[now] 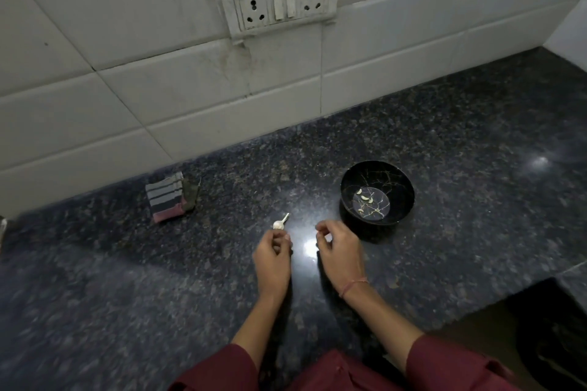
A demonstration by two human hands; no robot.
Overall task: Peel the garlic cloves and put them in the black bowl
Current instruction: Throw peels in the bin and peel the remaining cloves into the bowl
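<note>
While a few peeled pale garlic cloves (365, 198) lie in the glossy black gold-veined bowl (401, 182) right of centre, a small white stalked garlic piece (281, 221) sits on the speckled dark granite counter (476, 152) just beyond the left hand (273, 252). Both that and the right hand (338, 246) have fingers curled in; whether either pinches a clove I cannot tell. A slick clove could skid across the polished stone, or papery skin fall into the bowl. No writing is readable.

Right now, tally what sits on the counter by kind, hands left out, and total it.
Black bowl: 1
Garlic cloves in the bowl: 3
Garlic bulb: 1
Striped folded cloth: 1
Total: 6
</note>
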